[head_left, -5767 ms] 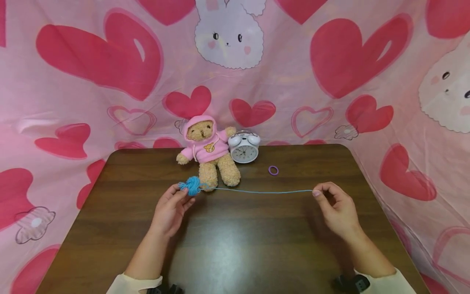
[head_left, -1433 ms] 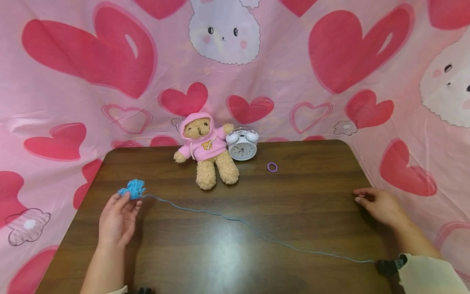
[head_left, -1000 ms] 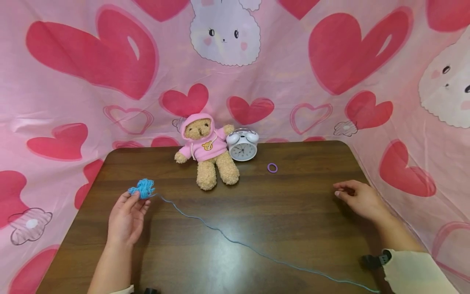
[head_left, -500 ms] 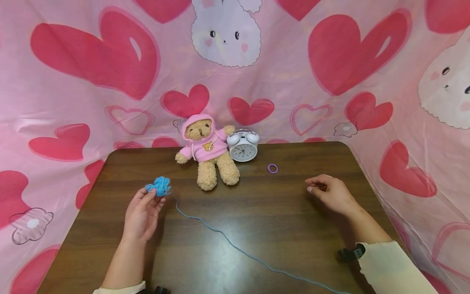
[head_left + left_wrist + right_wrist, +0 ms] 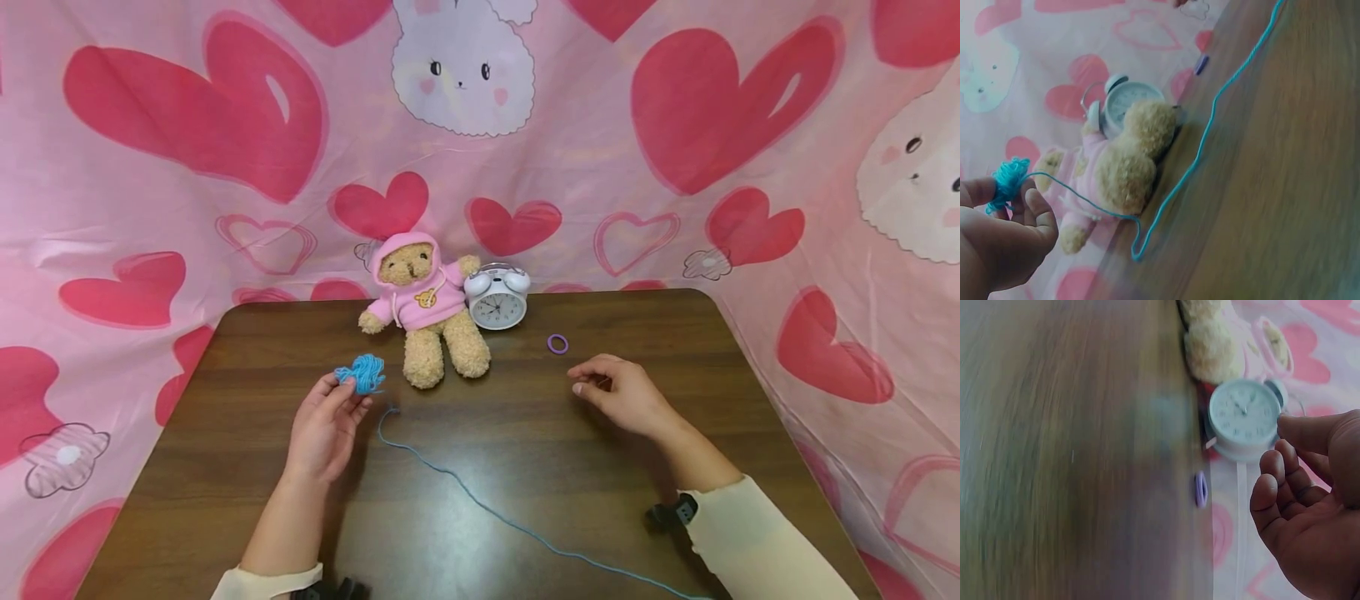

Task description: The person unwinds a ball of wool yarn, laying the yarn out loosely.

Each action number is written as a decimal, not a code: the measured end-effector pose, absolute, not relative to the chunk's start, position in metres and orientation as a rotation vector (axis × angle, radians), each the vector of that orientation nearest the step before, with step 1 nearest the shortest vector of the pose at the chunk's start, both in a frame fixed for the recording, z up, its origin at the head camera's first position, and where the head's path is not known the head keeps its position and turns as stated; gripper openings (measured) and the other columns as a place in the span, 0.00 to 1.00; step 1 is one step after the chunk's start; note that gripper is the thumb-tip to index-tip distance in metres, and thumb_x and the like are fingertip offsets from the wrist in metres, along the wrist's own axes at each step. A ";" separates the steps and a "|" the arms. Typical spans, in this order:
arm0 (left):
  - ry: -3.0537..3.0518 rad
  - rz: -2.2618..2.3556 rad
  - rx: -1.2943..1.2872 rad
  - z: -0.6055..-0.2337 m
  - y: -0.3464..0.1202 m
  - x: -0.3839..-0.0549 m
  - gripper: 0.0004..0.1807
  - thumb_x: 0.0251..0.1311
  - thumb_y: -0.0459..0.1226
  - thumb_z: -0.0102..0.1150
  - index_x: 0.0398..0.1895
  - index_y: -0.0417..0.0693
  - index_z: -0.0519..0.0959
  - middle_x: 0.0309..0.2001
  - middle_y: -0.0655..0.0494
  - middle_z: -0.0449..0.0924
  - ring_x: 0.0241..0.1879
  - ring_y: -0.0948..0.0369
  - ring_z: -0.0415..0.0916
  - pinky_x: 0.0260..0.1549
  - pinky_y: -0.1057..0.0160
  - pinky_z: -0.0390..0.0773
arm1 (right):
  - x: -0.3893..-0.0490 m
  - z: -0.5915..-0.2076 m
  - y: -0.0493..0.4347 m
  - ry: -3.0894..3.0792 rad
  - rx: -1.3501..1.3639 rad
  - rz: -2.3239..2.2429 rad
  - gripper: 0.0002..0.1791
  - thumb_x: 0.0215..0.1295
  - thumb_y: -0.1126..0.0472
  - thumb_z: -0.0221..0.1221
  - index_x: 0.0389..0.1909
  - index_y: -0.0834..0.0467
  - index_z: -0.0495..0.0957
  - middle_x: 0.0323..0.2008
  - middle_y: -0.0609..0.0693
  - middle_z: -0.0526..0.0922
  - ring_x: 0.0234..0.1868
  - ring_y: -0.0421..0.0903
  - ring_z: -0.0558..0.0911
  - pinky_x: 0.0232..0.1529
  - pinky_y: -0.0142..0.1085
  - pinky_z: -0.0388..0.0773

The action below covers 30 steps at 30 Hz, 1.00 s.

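Note:
My left hand (image 5: 326,425) pinches a small bundle of blue yarn (image 5: 366,373) between thumb and fingers, above the table left of centre. From the bundle a loose strand (image 5: 480,502) dips to the tabletop and snakes toward the front right, running out of the head view at the bottom. In the left wrist view the bundle (image 5: 1009,181) sits at the fingertips, its strand trailing off. My right hand (image 5: 626,396) hovers near a purple ring (image 5: 557,344), apart from it. Its fingers are loosely bent, and the right wrist view shows nothing held in that hand (image 5: 1310,506).
A teddy bear (image 5: 424,308) in a pink hoodie sits at the back of the brown wooden table (image 5: 255,350). Beside it stands a white twin-bell alarm clock (image 5: 497,298). Behind and around hangs a pink heart-patterned cloth (image 5: 570,167).
The right hand, which pinched the stretched strand's end at first, has let it go and moved left toward the middle. The left hand went left, then came back right with the yarn.

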<state>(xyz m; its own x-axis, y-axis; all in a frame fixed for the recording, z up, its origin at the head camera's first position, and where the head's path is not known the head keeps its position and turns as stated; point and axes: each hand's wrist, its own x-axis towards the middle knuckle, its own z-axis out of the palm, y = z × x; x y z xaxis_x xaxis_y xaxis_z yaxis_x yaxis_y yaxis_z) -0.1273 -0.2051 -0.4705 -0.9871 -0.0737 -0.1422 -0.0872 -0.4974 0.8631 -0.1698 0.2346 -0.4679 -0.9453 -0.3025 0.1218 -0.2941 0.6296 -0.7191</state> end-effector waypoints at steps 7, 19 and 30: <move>1.584 2.673 -0.214 -0.472 -0.185 -0.131 0.01 0.78 0.34 0.52 0.46 0.47 0.71 0.39 0.58 0.78 0.42 0.62 0.78 0.47 0.64 0.80 | -0.171 -0.471 0.205 2.769 -0.615 -1.308 0.10 0.66 0.64 0.70 0.47 0.58 0.88 0.37 0.43 0.84 0.37 0.41 0.81 0.38 0.33 0.79; 1.522 2.671 -0.171 -0.471 -0.149 -0.136 0.03 0.77 0.31 0.51 0.43 0.48 0.70 0.37 0.57 0.77 0.38 0.61 0.79 0.45 0.63 0.80 | -0.172 -0.476 0.167 2.714 -0.737 -1.387 0.08 0.64 0.64 0.71 0.44 0.57 0.88 0.36 0.42 0.84 0.35 0.38 0.81 0.37 0.33 0.80; 1.463 2.650 -0.150 -0.475 -0.121 -0.137 0.04 0.74 0.28 0.53 0.45 0.44 0.71 0.37 0.56 0.78 0.37 0.61 0.79 0.44 0.63 0.80 | -0.169 -0.480 0.135 2.657 -0.775 -1.446 0.09 0.63 0.63 0.72 0.43 0.57 0.88 0.35 0.42 0.83 0.35 0.38 0.81 0.36 0.33 0.80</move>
<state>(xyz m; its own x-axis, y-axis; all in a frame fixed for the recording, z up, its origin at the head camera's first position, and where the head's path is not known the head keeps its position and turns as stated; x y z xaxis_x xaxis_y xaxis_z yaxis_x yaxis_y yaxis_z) -0.1367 -0.1209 -0.4745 -0.9890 0.0491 -0.1394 -0.1441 -0.5296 0.8359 -0.1690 0.1353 -0.4795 -0.8767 -0.4310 0.2136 -0.4133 0.4478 -0.7929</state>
